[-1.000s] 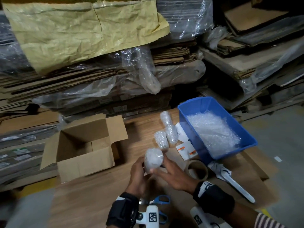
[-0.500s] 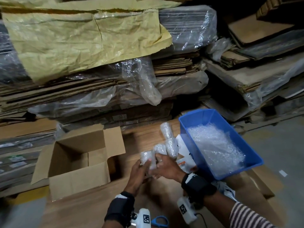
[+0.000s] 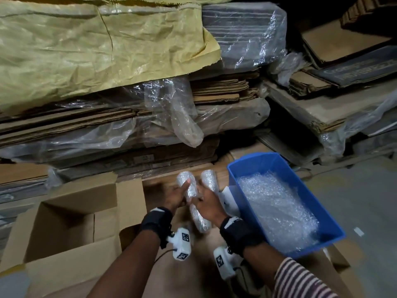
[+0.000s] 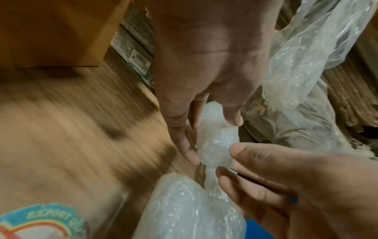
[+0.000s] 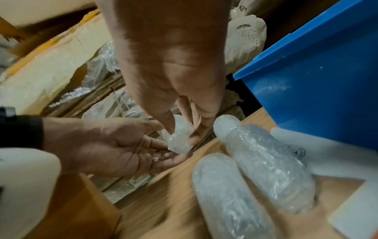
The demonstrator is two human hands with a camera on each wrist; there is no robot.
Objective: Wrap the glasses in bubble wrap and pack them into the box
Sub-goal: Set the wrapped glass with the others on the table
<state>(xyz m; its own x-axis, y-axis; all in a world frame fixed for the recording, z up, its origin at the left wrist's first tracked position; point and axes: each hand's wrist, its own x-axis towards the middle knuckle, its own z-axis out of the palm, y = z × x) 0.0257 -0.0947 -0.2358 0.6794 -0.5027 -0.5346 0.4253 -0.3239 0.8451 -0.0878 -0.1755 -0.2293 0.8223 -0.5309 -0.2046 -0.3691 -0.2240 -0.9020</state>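
Both hands hold one bubble-wrapped glass point(image 3: 187, 187) just above the wooden table. My left hand point(image 3: 182, 191) grips it with the thumb on top, and in the left wrist view its fingers point(image 4: 189, 153) curl round the wrapped glass point(image 4: 218, 145). My right hand point(image 3: 198, 201) pinches the wrap's near end, which shows in the right wrist view as the wrapped glass point(image 5: 179, 139). Two more wrapped glasses lie on the table: one point(image 3: 209, 181) beside the blue bin and one point(image 3: 199, 221) between my wrists. The open cardboard box point(image 3: 64, 222) stands at the left and looks empty.
A blue bin point(image 3: 285, 162) holding bubble wrap point(image 3: 277, 207) sits at the right, against the wrapped glasses point(image 5: 266, 161). White paper point(image 3: 229, 201) lies by the bin. Stacks of flat cardboard under plastic sheet point(image 3: 171, 117) wall off the back of the table.
Both hands have carried the wrapped glass away from me, up beside the other wrapped glasses. The tape roll and scissors have dropped out of the head view.
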